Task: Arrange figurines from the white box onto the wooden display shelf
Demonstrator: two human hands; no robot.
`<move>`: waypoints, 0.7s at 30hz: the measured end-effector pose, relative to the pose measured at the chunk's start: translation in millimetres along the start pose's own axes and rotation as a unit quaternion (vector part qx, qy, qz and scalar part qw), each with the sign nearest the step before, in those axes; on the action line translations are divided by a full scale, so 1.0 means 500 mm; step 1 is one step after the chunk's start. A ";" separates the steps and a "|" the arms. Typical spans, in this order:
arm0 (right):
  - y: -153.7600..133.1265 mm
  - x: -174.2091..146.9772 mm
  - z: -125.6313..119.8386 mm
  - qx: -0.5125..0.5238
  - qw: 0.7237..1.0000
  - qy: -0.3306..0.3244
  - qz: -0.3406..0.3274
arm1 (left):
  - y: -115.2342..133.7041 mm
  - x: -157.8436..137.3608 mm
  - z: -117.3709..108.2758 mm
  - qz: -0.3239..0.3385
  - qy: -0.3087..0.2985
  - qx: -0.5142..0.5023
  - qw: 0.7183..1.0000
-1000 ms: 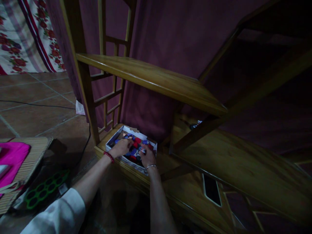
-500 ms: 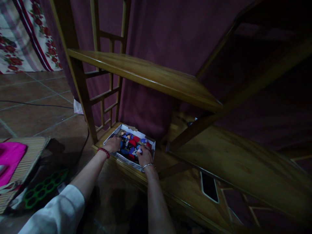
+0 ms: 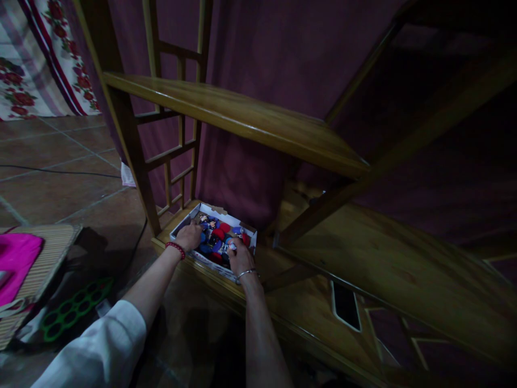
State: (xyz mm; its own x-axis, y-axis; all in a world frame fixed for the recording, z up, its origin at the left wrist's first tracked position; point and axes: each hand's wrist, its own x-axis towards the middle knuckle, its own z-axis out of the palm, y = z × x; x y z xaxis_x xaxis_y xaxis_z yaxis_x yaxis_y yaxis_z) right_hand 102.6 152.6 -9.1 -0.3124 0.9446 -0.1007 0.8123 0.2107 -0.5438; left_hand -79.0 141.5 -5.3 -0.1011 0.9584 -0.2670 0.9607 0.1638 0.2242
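A shallow white cardboard box (image 3: 232,220) sits on the low wooden shelf, packed with small red, blue and purple pieces (image 3: 218,234), some bearing cartoon figures. Over its left end lies my left hand (image 3: 189,236), a red bead bracelet on the wrist. Its fingers point down into the box and their tips are hidden. My right hand (image 3: 241,260), with a silver bangle, is at the box's front right. Thumb and fingers are closed on a small white-and-blue piece (image 3: 231,246); dim light blurs its details.
A wooden shelf board (image 3: 242,116) runs above the box, with a lattice side panel (image 3: 180,145) on the left. A phone (image 3: 346,306) lies on the lower shelf to the right. On the floor are a green ring-patterned rack (image 3: 75,310) and pink cloth (image 3: 20,261) on a mat.
The view has shifted slightly. My left hand has moved a little to the right over the box. My right hand stays nearly in place with the small piece.
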 end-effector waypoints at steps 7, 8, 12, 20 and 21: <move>0.006 0.001 0.001 0.014 1.000 -0.003 0.018 | -0.003 0.010 0.006 0.022 0.015 -0.029 0.999; 0.006 0.001 0.002 0.017 1.000 -0.001 0.017 | -0.004 0.012 0.007 0.028 0.019 -0.035 0.999; -0.001 -0.002 -0.002 0.016 1.000 -0.005 0.018 | -0.003 0.015 0.005 0.062 0.019 -0.065 0.996; -0.006 -0.001 -0.005 -0.007 1.000 -0.010 0.017 | 0.023 0.008 0.006 0.089 -0.008 -0.099 0.991; -0.006 0.000 -0.004 -0.008 1.000 -0.009 0.015 | 0.028 0.008 0.008 0.093 -0.008 -0.096 0.991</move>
State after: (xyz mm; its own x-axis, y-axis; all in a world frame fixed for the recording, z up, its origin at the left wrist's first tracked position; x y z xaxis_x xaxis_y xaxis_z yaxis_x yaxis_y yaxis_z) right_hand 101.1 152.5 -5.9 -0.2968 0.9458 -0.1319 0.8289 0.1865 -0.5274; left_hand -65.1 146.6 -7.3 0.0777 0.9726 -0.2191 0.8953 0.0286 0.4446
